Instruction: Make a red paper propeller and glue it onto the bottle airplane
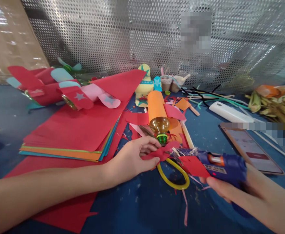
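Note:
My left hand (130, 159) pinches a small red paper cut-out (163, 153) between thumb and fingers. My right hand (259, 198) is wrapped round a dark blue hot glue gun (226, 166); strings of dried glue cling about its nozzle, which points left at the cut-out. Another red paper piece (194, 165) lies against the gun's front, and whether the right fingers touch it I cannot tell. Just beyond my left fingers lies a brown plastic bottle (159, 123) with a green neck, wrapped in orange paper (156, 105). A yellow loop handle (186, 182), seemingly of scissors, rests below the nozzle.
Stacked coloured paper (66, 133) and finished red paper figures (42, 89) occupy the left. A yellow paper figure (143, 87) stands at the back. To the right are a phone (252, 149), a white power strip (230, 112), cables and dried husks (278, 107). A perforated metal panel (103, 35) closes the back.

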Tool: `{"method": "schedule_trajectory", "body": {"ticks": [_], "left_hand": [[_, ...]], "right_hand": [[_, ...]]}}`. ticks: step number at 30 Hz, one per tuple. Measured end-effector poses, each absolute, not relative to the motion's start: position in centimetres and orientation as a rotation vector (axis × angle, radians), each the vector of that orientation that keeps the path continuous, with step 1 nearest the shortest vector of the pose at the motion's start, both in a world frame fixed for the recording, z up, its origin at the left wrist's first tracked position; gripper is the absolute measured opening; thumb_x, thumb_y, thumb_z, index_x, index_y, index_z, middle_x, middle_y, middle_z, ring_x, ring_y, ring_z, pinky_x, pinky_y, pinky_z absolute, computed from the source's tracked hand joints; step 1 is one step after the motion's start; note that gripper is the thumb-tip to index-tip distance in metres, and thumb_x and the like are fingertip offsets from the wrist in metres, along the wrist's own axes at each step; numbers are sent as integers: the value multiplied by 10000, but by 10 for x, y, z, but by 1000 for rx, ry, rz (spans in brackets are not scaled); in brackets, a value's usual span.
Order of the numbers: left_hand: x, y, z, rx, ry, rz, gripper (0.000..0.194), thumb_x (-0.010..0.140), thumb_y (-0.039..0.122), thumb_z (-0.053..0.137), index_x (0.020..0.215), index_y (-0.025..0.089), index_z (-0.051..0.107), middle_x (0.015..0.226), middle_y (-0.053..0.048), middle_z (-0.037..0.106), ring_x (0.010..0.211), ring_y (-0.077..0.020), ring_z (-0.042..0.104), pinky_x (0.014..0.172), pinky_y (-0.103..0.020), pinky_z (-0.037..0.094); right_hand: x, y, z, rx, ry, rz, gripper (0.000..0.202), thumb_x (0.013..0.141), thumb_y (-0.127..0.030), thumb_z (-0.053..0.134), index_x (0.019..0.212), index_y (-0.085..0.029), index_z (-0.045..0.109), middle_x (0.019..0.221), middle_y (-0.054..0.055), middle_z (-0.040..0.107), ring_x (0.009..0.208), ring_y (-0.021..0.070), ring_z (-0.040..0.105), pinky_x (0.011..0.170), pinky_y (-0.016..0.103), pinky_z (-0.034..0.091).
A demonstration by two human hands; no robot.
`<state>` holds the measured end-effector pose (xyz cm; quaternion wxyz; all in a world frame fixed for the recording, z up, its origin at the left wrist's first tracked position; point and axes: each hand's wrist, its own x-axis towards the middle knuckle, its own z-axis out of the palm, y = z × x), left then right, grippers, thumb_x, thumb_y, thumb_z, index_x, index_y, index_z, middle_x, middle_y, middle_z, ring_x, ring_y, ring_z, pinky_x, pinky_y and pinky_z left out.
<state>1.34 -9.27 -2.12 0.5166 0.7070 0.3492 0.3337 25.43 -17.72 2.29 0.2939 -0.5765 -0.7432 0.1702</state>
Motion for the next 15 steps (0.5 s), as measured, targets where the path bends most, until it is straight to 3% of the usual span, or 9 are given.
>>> {"method": "schedule_trajectory", "body": {"ticks": [3, 5, 8, 11, 15], "left_hand": [[14, -94, -21, 1683, 835, 807, 179, 733, 164, 629, 911, 176, 613, 807, -31, 710, 754, -163, 705, 689, -256, 595], [14, -94, -21, 1670, 833, 790, 199, 731, 166, 633, 929, 171, 622, 827, -36, 714, 773, -166, 704, 716, -265, 594], [14, -95, -20, 1649, 852, 729, 228, 740, 192, 644, 965, 160, 628, 876, -39, 713, 827, -167, 698, 774, -270, 580], [14, -95, -21, 1611, 869, 689, 239, 748, 206, 652, 981, 160, 627, 908, -32, 707, 861, -162, 690, 811, -264, 565], [14, -95, -21, 1596, 854, 682, 246, 750, 192, 646, 993, 156, 626, 917, -29, 700, 883, -160, 682, 830, -260, 553]], "right_hand": [[255, -177, 23, -1482, -2073, 317, 199, 834, -441, 576, 1019, -440, 651, 846, -66, 759, 675, 211, 730, 636, 239, 623], [254, -180, 21, -1514, -2123, 340, 232, 850, -469, 543, 1054, -436, 648, 711, -51, 739, 576, 211, 704, 645, 255, 624], [252, -188, 16, -1691, -2061, 433, 388, 845, -602, 460, 1132, -412, 640, 484, -43, 632, 423, 213, 615, 480, 261, 593], [248, -193, 11, -1823, -1960, 419, 494, 816, -694, 402, 1153, -415, 631, 460, -43, 599, 425, 217, 588, 399, 274, 526], [244, -197, 7, -1757, -1974, 301, 422, 850, -595, 421, 1177, -394, 596, 431, -45, 546, 359, 219, 525, 337, 302, 457]]}}
